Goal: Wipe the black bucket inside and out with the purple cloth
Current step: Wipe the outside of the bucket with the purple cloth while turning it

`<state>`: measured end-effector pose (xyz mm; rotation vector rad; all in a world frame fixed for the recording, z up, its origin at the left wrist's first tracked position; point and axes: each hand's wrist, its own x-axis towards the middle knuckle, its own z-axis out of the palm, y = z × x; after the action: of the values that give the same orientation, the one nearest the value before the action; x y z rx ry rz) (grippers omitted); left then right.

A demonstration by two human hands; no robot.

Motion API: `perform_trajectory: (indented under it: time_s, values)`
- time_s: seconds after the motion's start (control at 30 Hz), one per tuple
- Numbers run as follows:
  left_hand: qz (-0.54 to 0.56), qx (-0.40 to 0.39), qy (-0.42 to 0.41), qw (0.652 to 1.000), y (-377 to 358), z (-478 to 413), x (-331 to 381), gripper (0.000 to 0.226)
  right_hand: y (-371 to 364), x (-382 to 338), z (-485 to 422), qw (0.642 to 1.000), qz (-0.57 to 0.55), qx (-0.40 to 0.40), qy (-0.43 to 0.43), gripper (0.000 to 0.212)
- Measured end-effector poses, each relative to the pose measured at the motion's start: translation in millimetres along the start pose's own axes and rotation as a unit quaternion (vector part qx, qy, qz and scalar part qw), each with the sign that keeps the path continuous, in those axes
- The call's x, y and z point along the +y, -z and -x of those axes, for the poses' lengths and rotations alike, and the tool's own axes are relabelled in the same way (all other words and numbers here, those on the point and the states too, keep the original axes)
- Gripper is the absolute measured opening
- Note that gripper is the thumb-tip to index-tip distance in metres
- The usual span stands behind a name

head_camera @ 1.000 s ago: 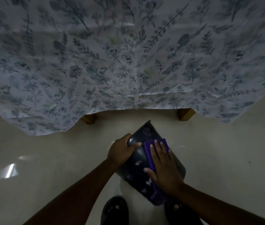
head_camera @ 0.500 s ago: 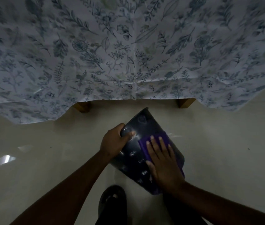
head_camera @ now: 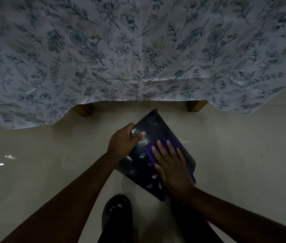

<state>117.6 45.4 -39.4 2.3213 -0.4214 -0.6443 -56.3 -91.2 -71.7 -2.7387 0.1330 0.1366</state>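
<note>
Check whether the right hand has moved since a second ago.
Yes, slightly: the right hand slid the purple cloth back toward the person along the black bucket, fingertips now farther from the wooden table leg and behind the left hand thumb.

We are in a room of a home, and the light is dim. In front of us stands a table (head_camera: 195, 105) on wooden legs. A big white cloth (head_camera: 138, 55) with blue leaves and flowers printed on it hangs over the table, almost down to the ground. The floor (head_camera: 42, 155) is smooth, pale and shiny, with small bright spots of light on it. A foot in a dark sandal (head_camera: 116, 210) stands on it.
</note>
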Motion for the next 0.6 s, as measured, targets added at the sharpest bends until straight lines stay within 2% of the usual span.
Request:
perform_trajectory:
  time_s: [0.1,0.17,0.23,0.27,0.33,0.43,0.5,0.6]
  values:
    - [0.002,-0.015,-0.007,1.0,4,4,-1,0.028,12,10,-55,0.99,-0.119,0.01,-0.079,0.057]
    - [0.003,-0.017,-0.004,1.0,7,5,-2,0.026,12,26,-68,0.959,-0.226,0.039,-0.165,0.054]
    - [0.007,-0.016,0.004,1.0,7,3,-1,0.02,5,37,-50,0.955,-0.216,0.049,-0.198,0.051]
    - [0.01,-0.018,0.011,1.0,6,0,0,0.017,1,38,-31,0.966,-0.173,0.05,-0.188,0.052]
    - [0.01,-0.014,0.019,1.0,4,-4,2,0.015,-5,24,7,0.992,-0.056,0.037,-0.103,0.054]
    - [-0.006,-0.015,0.017,1.0,1,-8,9,0.027,-9,5,14,0.999,0.034,0.016,0.016,0.053]
    - [-0.011,-0.022,0.015,1.0,1,-11,19,0.031,3,5,-16,1.0,0.01,0.019,0.003,0.052]
    - [0.032,-0.058,0.003,0.998,8,-11,24,0.029,20,19,-57,0.994,-0.065,0.037,-0.074,0.052]
